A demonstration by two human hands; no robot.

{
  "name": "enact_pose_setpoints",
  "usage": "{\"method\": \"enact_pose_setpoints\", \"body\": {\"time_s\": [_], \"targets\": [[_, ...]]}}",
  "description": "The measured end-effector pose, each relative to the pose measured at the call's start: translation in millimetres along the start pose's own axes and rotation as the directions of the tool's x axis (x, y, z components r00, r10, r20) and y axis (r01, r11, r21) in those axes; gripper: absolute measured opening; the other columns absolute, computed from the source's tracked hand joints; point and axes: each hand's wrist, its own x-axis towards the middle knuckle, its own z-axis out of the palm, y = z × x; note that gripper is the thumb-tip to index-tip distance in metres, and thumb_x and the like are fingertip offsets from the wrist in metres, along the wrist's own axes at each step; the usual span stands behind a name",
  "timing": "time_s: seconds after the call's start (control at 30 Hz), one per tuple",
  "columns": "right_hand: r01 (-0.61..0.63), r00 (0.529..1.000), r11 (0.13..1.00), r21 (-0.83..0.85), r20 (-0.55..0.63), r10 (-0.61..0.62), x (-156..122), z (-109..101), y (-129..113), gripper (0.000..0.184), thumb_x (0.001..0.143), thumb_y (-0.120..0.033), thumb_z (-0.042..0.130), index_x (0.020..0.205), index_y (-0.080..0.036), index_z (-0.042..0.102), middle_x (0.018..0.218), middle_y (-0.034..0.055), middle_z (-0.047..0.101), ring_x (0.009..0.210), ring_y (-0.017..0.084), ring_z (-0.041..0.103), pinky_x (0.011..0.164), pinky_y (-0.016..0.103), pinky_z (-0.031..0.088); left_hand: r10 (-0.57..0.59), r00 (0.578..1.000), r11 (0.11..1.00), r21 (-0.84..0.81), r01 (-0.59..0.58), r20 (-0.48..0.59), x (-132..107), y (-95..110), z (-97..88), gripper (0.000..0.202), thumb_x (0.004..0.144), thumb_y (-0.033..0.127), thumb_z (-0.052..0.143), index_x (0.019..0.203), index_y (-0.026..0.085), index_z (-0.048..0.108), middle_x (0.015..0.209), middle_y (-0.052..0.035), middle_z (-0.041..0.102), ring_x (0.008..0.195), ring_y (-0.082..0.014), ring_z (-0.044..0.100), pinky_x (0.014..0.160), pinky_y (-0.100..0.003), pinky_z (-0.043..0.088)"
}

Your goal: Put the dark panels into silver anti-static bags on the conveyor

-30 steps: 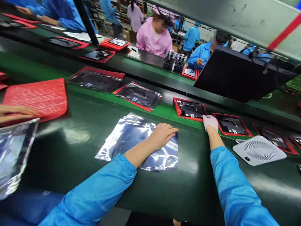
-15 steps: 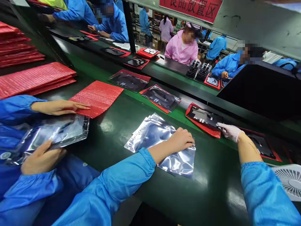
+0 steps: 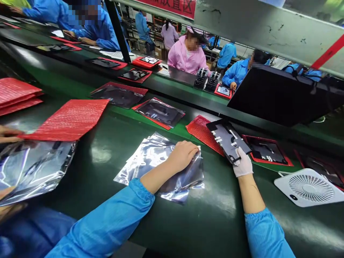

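Note:
My left hand, bare, rests over a small stack of silvery antistatic bags, its fingers curled around the right edge of the top one. In a white glove, my right hand grips a thin black electronic panel by its near edge. The panel is tilted up, showing a grey face with white patches. Just behind it lies a red bubble bag on the green belt. My right fingertips are partly hidden behind the panel.
At left, a co-worker's hand holds a bagged panel beside a red bubble bag. More panels on red bags, such as one bagged panel, line the belt. A white fan sits at right. A dark monitor stands behind.
My right hand has lifted the black panel off its red bubble bag and brought it closer, tilted up. My left hand stays at the bags' edge. The view has swung right.

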Motion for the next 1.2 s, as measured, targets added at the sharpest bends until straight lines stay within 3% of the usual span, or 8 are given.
{"method": "enact_pose_setpoints", "body": {"time_s": [0.13,0.27,0.47,0.63,0.73,0.97,1.1,1.2], "targets": [[-0.014,0.997,0.999,0.051,0.077,0.011,4.6,-5.2,0.2,0.045,0.07,-0.039,0.09,0.109,-0.021,0.076,0.111,0.0042,0.083,0.099,0.022,0.081,0.084,0.035,0.071,-0.124,0.989,0.986,-0.124,0.115,-0.075,5.5,-6.0,-11.7,0.042,0.114,0.038,0.036,0.1,0.022,0.072,0.104,-0.0061,0.076,0.1,-0.0246,0.067,0.095,-0.04,0.052],[-0.042,0.996,0.998,-0.038,0.072,0.045,5.2,-16.6,-0.1,0.034,0.075,-0.049,0.089,0.093,-0.024,0.074,0.1,0.0045,0.083,0.097,0.025,0.082,0.088,0.038,0.071,-0.203,0.973,0.964,-0.196,0.179,-0.111,8.0,-9.8,-26.9,0.041,0.112,0.041,0.035,0.099,0.023,0.07,0.098,-0.0037,0.075,0.096,-0.0228,0.069,0.092,-0.036,0.056],[-0.066,0.962,0.979,-0.194,0.247,0.114,-12.7,-3.9,-9.3,0.058,0.07,-0.06,0.09,0.111,-0.021,0.078,0.115,0.0105,0.083,0.112,0.035,0.08,0.098,0.05,0.069,-0.148,0.984,0.986,-0.088,0.14,-0.096,10.8,-25.2,-27.0,0.039,0.111,0.037,0.04,0.116,0.023,0.075,0.116,-0.0053,0.078,0.11,-0.0254,0.065,0.105,-0.041,0.051],[-0.005,0.938,0.917,-0.399,0.315,0.142,-22.6,-3.3,-12.6,0.041,0.074,-0.057,0.088,0.098,-0.025,0.078,0.106,0.01,0.084,0.115,0.037,0.078,0.095,0.048,0.068,-0.169,0.982,0.984,0.036,0.172,-0.084,12.5,-22.6,-22.5,0.035,0.111,0.034,0.047,0.128,0.023,0.075,0.119,-0.0074,0.078,0.112,-0.0269,0.063,0.108,-0.044,0.047],[-0.049,0.936,0.912,-0.406,0.301,0.184,-15.2,-10.7,-11.6,0.05,0.067,-0.056,0.093,0.102,-0.023,0.078,0.105,0.0095,0.084,0.109,0.036,0.08,0.093,0.048,0.068,-0.174,0.982,0.984,0.022,0.175,-0.069,14.2,-20.2,-25.7,0.036,0.112,0.034,0.047,0.137,0.023,0.071,0.129,-0.0076,0.076,0.117,-0.0269,0.061,0.111,-0.044,0.045],[-0.078,0.907,0.911,-0.404,0.35,0.233,-11.3,-26.0,-24.7,0.061,0.065,-0.058,0.098,0.109,-0.019,0.081,0.104,0.0095,0.084,0.095,0.033,0.082,0.089,0.045,0.069,-0.16,0.981,0.987,-0.022,0.159,-0.113,9.1,-19.6,-32.6,0.038,0.107,0.04,0.059,0.139,0.022,0.069,0.125,-0.0086,0.075,0.117,-0.0284,0.06,0.112,-0.046,0.045],[-0.088,0.875,0.852,-0.516,0.368,0.313,-18.5,-15.4,-24.1,0.068,0.061,-0.071,0.095,0.101,-0.018,0.082,0.094,0.0092,0.084,0.085,0.033,0.08,0.081,0.045,0.068,-0.069,0.997,0.997,-0.026,0.068,-0.047,6.9,-11.2,-27.0,0.037,0.107,0.038,0.06,0.14,0.025,0.069,0.127,-0.0078,0.076,0.115,-0.0278,0.062,0.109,-0.046,0.045],[0.059,0.854,0.745,-0.664,0.42,0.306,-35.5,4.2,-18.4,0.066,0.07,-0.079,0.084,0.095,-0.018,0.083,0.091,0.0097,0.083,0.084,0.033,0.078,0.078,0.043,0.066,-0.018,1.0,1.0,0.016,0.018,-0.005,1.8,0.3,-19.7,0.038,0.109,0.043,0.057,0.139,0.024,0.07,0.121,-0.0088,0.078,0.111,-0.0289,0.064,0.103,-0.046,0.044]]}}
